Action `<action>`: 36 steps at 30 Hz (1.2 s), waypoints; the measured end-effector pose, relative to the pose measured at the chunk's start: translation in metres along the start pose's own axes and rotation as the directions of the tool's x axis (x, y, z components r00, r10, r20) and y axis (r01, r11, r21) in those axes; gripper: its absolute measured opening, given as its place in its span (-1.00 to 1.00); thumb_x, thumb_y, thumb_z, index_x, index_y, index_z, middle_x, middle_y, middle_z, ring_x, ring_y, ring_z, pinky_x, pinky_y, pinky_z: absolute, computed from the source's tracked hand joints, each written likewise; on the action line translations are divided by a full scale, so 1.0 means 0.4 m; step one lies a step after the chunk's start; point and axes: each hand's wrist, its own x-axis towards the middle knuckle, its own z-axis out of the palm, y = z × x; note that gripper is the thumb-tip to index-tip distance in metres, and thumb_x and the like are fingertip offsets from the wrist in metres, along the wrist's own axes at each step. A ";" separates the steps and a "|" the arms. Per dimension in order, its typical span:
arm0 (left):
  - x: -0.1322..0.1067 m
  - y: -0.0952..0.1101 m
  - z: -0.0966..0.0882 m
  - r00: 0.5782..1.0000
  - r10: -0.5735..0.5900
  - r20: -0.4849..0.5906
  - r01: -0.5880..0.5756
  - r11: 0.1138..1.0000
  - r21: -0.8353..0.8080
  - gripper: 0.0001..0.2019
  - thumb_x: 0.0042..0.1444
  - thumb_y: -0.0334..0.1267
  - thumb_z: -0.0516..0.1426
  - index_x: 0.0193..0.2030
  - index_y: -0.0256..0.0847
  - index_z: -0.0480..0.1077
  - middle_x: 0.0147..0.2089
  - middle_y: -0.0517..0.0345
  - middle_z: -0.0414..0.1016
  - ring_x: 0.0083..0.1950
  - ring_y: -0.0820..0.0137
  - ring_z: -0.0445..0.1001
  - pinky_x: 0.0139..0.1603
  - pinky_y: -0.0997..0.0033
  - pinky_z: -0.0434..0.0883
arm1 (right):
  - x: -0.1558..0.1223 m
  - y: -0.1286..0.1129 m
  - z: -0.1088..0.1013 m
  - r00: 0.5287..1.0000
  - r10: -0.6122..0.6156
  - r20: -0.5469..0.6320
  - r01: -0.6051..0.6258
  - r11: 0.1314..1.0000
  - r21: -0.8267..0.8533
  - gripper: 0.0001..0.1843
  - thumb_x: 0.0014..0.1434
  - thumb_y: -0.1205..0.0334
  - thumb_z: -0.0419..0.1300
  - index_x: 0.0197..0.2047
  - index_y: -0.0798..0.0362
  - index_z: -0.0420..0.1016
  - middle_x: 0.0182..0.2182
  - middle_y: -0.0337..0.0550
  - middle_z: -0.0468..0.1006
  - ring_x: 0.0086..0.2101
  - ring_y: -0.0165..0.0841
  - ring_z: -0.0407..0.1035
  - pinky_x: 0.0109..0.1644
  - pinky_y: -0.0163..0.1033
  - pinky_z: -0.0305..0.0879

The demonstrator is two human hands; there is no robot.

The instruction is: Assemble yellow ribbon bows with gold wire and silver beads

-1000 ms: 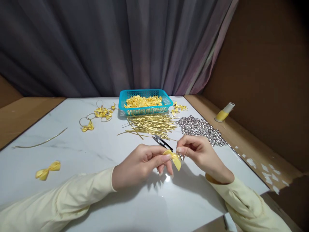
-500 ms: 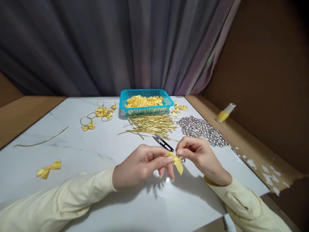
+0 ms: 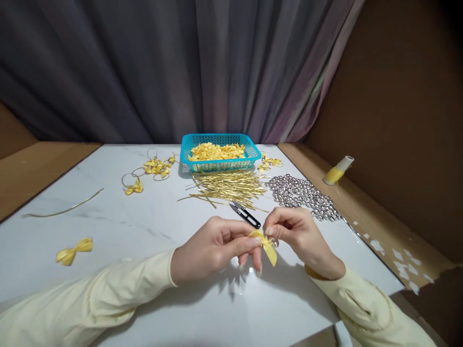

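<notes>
My left hand (image 3: 220, 248) pinches a yellow ribbon bow (image 3: 268, 250) between thumb and fingers, low over the table. Close against the bow's right side hangs a shiny silver bell (image 3: 275, 242). My right hand (image 3: 298, 236) is closed in a pinch right at the bell and the bow's knot; whether it grips the bell itself or a thread there is hidden by the fingers. Just beyond both hands lie black thread snips (image 3: 246, 215). Another yellow bow (image 3: 74, 251) rests on the table at the left.
A blue basket (image 3: 220, 166) of yellow bows stands at the back. Before it lie gold twist ties (image 3: 227, 188), with silver bells (image 3: 304, 195) to the right. Looped bows (image 3: 156, 167) sit back left, a single tie (image 3: 65, 210) nearer. A yellow thread spool (image 3: 338, 170) stands right.
The bow and bell have tilted slightly downward, and my right fingertips have shifted a little lower toward the knot. The view has moved slightly; the rest lies as before.
</notes>
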 end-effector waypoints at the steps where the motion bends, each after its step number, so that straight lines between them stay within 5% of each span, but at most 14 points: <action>1: 0.000 0.000 0.000 1.000 -0.001 0.001 0.001 1.000 -0.003 -0.78 0.16 -0.33 0.00 -0.42 -0.36 0.40 -0.48 0.10 0.50 -0.51 0.57 0.26 -0.45 0.57 0.27 | 0.000 0.001 0.000 1.000 0.001 0.002 -0.001 1.000 0.003 -0.86 -0.02 0.30 0.22 -0.57 0.10 0.42 -0.67 -0.28 0.38 -0.63 -0.52 0.22 -0.57 -0.40 0.15; 27: 0.003 -0.001 0.006 0.998 -0.070 0.011 0.070 0.989 -0.133 -0.79 0.13 -0.29 0.03 -0.43 -0.36 0.39 -0.49 0.11 0.48 -0.55 0.58 0.23 -0.49 0.57 0.22 | -0.004 0.005 0.000 1.000 0.017 -0.014 -0.017 1.000 -0.002 -0.84 -0.05 0.26 0.25 -0.60 0.11 0.43 -0.70 -0.27 0.39 -0.65 -0.51 0.22 -0.59 -0.39 0.15; 36: 0.007 0.013 -0.006 0.999 -0.024 -0.036 0.023 0.999 -0.026 -0.77 0.14 -0.28 0.02 -0.46 -0.33 0.38 -0.51 0.15 0.44 -0.53 0.56 0.24 -0.47 0.56 0.24 | 0.015 0.008 -0.019 0.986 0.123 0.114 -0.136 0.985 0.110 -0.87 0.02 0.21 0.22 -0.44 0.10 0.43 -0.62 -0.30 0.33 -0.63 -0.56 0.09 -0.60 -0.41 0.00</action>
